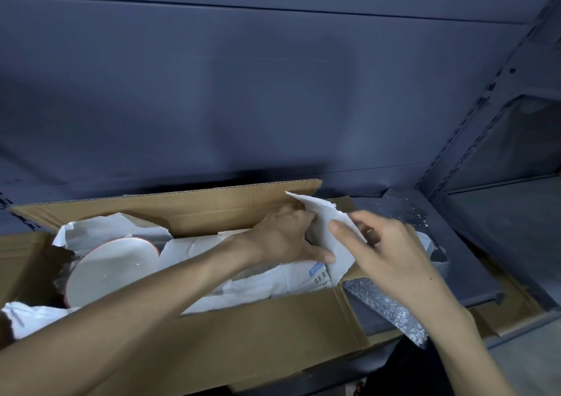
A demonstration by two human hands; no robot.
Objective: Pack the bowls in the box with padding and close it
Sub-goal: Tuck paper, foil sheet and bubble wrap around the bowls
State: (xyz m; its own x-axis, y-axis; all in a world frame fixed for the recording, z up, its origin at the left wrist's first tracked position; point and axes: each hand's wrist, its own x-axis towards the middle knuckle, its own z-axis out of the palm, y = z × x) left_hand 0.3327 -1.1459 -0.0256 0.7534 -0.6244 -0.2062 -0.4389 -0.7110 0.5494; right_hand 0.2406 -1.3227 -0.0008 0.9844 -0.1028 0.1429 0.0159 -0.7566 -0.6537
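Observation:
An open cardboard box (273, 332) lies on a dark shelf, its flaps standing out. Inside, at the left, a white bowl with a red rim (112, 271) rests tilted on its side among white padding paper (264, 283). At the box's right end, my left hand (288, 237) grips a sheet of white paper (331, 228) from the left. My right hand (385, 250) pinches the same sheet from the right. More crumpled paper (27, 316) hangs over the box's left front corner.
Bubble wrap (391, 310) lies on the shelf just right of the box. The dark shelf back wall (273, 92) rises behind. A perforated metal upright (473, 119) stands at the right, with another shelf bay (510, 213) beyond it.

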